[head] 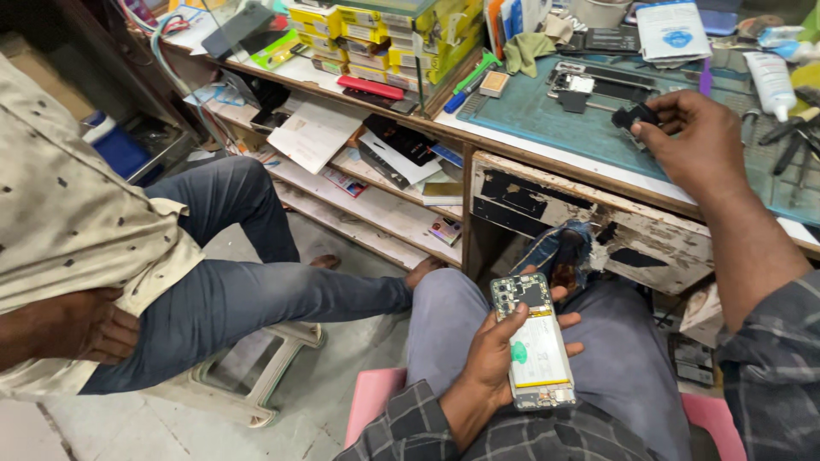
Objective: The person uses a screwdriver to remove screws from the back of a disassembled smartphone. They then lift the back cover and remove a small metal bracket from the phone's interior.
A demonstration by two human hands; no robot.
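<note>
Holding an opened phone, back cover off w/ battery and board exposed, the left hand has its fingers wrapped round the body, over the lap; the right hand pinches a small black part above the green work mat on the bench. Step judged: part pickup mid-repair; next move needs careful alignment to the board. A seated person sits at left

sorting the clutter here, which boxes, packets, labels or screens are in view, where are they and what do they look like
Yellow boxes: small, rectangular, stacked on the bench top at the back.
White packet: flat, blue emblem, at the bench's back edge.
White tube: printed label, lying right of the green mat.
Opened phone: in the left hand, white battery with green sticker, no screen showing.
Right hand: holds a small black part.
</note>
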